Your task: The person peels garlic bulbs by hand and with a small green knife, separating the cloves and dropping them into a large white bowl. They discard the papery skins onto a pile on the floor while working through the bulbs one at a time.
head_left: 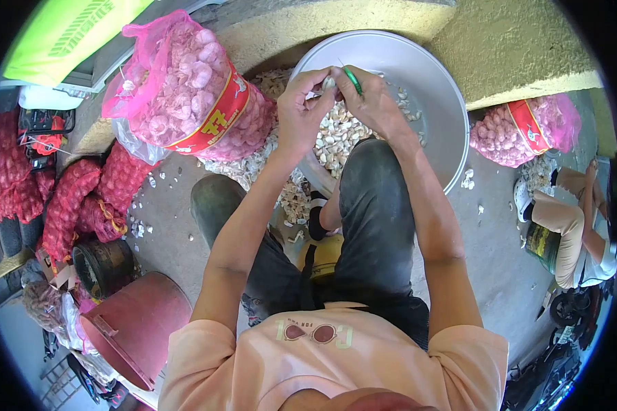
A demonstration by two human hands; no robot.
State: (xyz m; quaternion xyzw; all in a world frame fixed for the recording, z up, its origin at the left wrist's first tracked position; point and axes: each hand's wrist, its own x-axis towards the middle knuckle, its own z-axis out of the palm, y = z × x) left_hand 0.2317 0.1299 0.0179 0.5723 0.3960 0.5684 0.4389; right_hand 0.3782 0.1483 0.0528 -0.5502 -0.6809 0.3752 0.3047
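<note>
Left hand (300, 109) pinching a piece of garlic (328, 83) between thumb and fingers. Right hand (371, 103) closed around a small green-handled knife (353, 80), fingertips right by the garlic; blade only partly visible, can't tell if it touches. Both hands close together over the near-left part of a big pale basin (440, 103). Garlic is up in the left hand, above the basin, not down in it.

Basin on the floor (185, 260), partly behind the right knee. Loose cloves (336, 140) heaped in its left half, a few scattered further right along the inside. Garlic skins (234, 166) on the floor left of the basin, more bits scattered about.

Big pink net bag (185, 82) full of garlic bulbs just left of the basin, red and yellow label marked 77, top loose. Second pink net bag (500, 139) right of the basin, lying tilted, similar label. Red net sacks (68, 205) piled far left; below them a black bucket (103, 267) and a large reddish tub (144, 329), tilted. Bright green sheet (72, 34) top left. Another person (562, 219) seated far right, legs bent; motorbike (562, 356) below, partly cut off by the lens edge.
</note>
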